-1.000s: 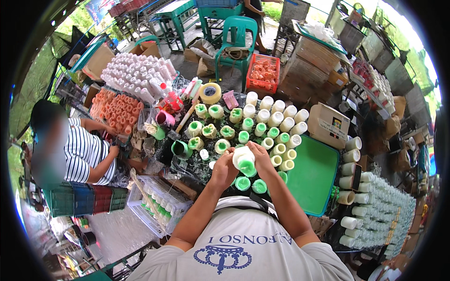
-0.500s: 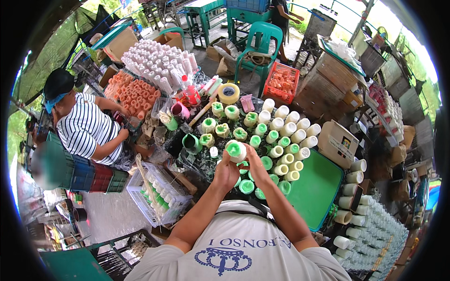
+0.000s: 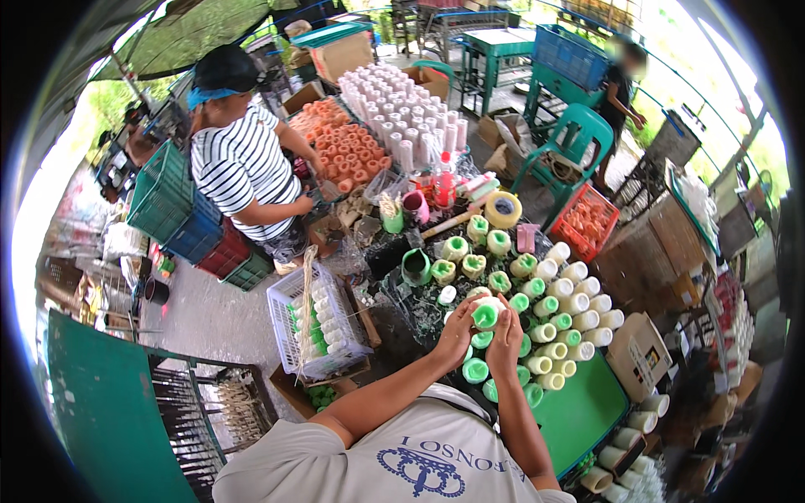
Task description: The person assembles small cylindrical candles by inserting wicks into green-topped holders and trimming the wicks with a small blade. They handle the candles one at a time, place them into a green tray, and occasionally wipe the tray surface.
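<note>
The green tabletop (image 3: 579, 411) is carrying many rows of white and green spools (image 3: 563, 314), standing close together. At its left, a white basket (image 3: 312, 323) is sitting on the floor, and a person in a striped shirt (image 3: 243, 172) is working beside orange spools (image 3: 344, 151). The left hand (image 3: 455, 334) and the right hand (image 3: 506, 339) are holding one green spool (image 3: 485, 315) above the rows, fingers clamped on both its sides.

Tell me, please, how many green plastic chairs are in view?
1: a green plastic chair stands beyond the work table, beside the red crate, near a person standing at the back. Others may be hidden behind the clutter.
</note>
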Demonstrator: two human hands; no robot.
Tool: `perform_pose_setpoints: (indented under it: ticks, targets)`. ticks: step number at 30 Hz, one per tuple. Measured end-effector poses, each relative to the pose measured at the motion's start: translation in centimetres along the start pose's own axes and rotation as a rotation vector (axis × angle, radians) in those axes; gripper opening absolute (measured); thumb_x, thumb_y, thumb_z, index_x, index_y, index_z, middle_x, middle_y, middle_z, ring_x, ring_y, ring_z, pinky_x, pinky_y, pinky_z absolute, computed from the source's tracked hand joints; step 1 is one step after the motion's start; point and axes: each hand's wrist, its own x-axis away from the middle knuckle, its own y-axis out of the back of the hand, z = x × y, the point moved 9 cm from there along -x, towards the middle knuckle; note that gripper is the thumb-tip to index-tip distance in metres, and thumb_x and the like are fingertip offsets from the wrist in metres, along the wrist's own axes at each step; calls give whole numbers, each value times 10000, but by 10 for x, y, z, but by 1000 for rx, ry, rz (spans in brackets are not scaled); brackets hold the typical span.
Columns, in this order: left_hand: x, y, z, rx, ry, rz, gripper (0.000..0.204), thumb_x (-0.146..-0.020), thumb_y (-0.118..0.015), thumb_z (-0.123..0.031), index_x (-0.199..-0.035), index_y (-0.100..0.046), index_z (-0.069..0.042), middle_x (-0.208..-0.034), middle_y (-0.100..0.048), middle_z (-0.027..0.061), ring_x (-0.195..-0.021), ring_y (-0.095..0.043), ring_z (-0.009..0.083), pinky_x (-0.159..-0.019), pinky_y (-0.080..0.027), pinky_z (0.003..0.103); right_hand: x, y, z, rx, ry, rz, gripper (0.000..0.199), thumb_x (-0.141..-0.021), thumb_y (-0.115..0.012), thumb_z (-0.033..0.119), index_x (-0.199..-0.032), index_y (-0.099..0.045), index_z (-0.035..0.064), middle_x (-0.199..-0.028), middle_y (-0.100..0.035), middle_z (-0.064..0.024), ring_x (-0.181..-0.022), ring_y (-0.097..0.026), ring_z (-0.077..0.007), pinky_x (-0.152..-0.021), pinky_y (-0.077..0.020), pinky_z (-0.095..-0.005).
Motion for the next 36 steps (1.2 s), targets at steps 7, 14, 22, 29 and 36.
perform_pose_setpoints:
  ticks: [7,14,22,29,36]
  targets:
    - [6,22,-14,-64,-98,-220,420,-1161,-433,-332,-1290,-643,8,-1149,-707,89,-1020,-689,152,-923,-559,314,6,-15,11,133,92,-37,477,-1157,-412,307,-1264,-681,-72,-1096,-712,-206,-1004,-693,-299,-899,-527,-388]
    - [13,32,7,253,244,-240,418,-1141,-430,-357,-1353,-588,-33,-1259,-701,150,-1152,-705,306,-1006,-585,492,12,-20,-3,137,49,-64,410,-1155,-432,265,-1072,-680,-51,-931,-680,-145,-833,-630,-232,-785,-506,-359]
    - [15,3,-4,368,286,72,471,-1093,-556,-416,-1455,-543,-114,-1412,-633,62,-1300,-605,237,-1148,-452,488,0,-14,-51,-302,-125,-108,416,-1163,-431,328,-1082,-666,-4,-939,-673,-41,-831,-598,-111,-727,-496,-308]
    - [7,-14,-14,450,207,120,493,-1045,-653,-424,-1439,-533,-153,-1369,-636,12,-1271,-580,182,-1067,-423,431,5,-36,-36,-713,-247,138,566,-1152,-419,408,-1576,-425,34,-1507,-547,-126,-1347,-552,-201,-1119,-429,-363]
    - [3,-25,-4,459,165,113,412,-1071,-627,-265,-1457,-529,-160,-1362,-637,38,-1258,-605,181,-1113,-450,341,5,-24,-22,-709,-194,100,550,-1143,-462,322,-1587,-400,2,-1452,-596,-162,-1285,-608,-244,-1105,-461,-383]
